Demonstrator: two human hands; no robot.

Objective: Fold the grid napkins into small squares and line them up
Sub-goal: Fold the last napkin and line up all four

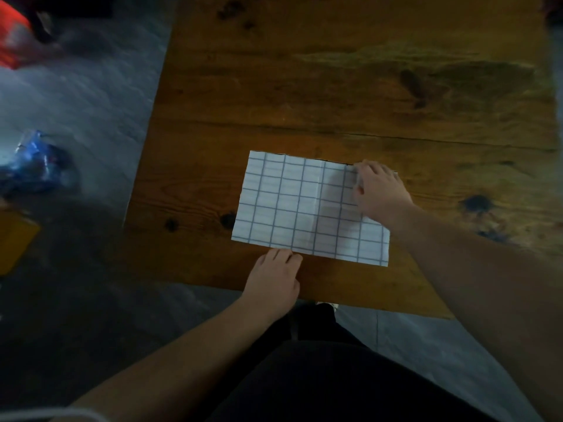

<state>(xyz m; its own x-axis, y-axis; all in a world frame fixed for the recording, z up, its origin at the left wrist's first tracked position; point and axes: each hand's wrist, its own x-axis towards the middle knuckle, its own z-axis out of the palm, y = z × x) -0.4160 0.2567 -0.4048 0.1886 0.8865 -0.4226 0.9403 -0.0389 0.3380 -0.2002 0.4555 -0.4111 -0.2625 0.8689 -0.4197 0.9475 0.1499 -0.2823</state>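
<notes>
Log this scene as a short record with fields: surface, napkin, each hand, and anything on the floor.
surface: wooden table
napkin: grid napkin, lying flat as a rectangle near the table's front edge, one crease running across its middle, not yet a small square
left hand: fingertips touch the napkin's near edge; whether they pinch it cannot be told
right hand: fingers curled round the napkin's far right corner
floor: blue crumpled bag, left of the table
</notes>
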